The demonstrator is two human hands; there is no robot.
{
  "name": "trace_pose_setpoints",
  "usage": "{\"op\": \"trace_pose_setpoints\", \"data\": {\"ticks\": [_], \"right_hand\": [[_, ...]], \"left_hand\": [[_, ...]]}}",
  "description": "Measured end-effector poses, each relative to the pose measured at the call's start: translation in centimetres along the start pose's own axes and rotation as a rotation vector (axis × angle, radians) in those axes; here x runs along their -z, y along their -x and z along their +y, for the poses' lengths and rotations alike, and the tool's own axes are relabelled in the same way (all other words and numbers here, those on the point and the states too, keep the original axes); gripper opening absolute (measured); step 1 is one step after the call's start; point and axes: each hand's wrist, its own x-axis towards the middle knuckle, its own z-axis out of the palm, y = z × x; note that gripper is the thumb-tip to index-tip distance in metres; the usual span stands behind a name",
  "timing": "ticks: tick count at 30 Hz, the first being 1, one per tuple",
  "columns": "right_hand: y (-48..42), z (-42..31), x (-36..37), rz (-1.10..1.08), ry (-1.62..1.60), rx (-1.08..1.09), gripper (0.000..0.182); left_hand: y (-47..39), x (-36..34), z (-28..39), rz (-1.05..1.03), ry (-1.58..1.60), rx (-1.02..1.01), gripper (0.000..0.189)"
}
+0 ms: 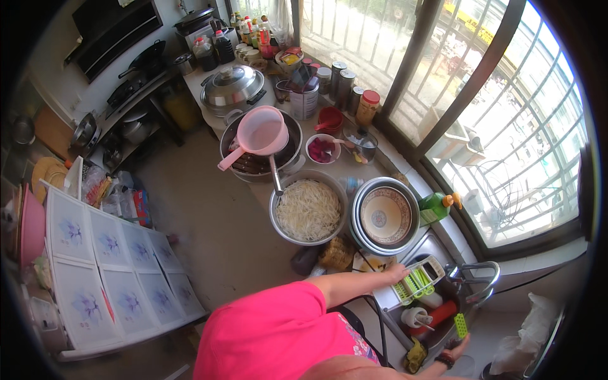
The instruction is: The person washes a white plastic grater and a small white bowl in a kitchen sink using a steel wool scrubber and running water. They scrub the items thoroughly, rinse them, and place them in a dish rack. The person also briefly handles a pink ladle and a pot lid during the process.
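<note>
My left hand (395,272) grips the near end of a clear plastic slicer box (434,270) with green grater inserts (413,284), held over the sink (430,248). Low on the right, my right hand (459,349), with a dark beaded bracelet at the wrist, holds a small green perforated grater plate (460,326) by its lower end. Below the box, in the basin, lie a red cylindrical object (439,317) and a white cup-like object (415,316). The chrome faucet (489,280) arches beside the box.
Left of the sink stand stacked bowls (385,216) and a metal basin of pale shredded strips (308,209). A green pump bottle (434,208) stands by the window. Farther off are a pink strainer (262,130) on a pot and a lidded steamer (232,88). Drawers (118,275) stand behind.
</note>
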Motion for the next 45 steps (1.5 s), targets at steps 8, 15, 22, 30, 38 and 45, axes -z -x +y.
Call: {"op": "trace_pose_setpoints", "data": {"ticks": [8, 15, 22, 30, 38, 45], "right_hand": [[-1.9, 6.9, 3.6, -0.136, 0.156, -0.080, 0.027], [-2.7, 14.0, 6.4, -0.129, 0.773, 0.154, 0.034], [-1.5, 14.2, 6.8, -0.058, 0.901, 0.084, 0.041], [0.1, 10.5, 0.5, -0.199, 0.744, 0.323, 0.042], [1.5, 7.1, -4.8, -0.500, 0.711, 0.324, 0.032], [-2.0, 6.3, -1.8, -0.260, 0.349, 0.369, 0.030]], "left_hand": [[0.9, -2.5, 1.4, 0.033, -0.099, 0.018, 0.047], [2.7, 1.0, -1.9, 0.220, 0.059, 0.005, 0.042], [4.1, -1.6, 0.0, 0.101, 0.179, 0.060, 0.040], [5.5, -2.4, 2.7, 0.125, -0.076, -0.175, 0.041], [7.3, -3.0, 6.6, 0.083, -0.080, -0.309, 0.038], [4.8, 0.5, 2.7, 0.281, -0.124, -0.126, 0.039]]}}
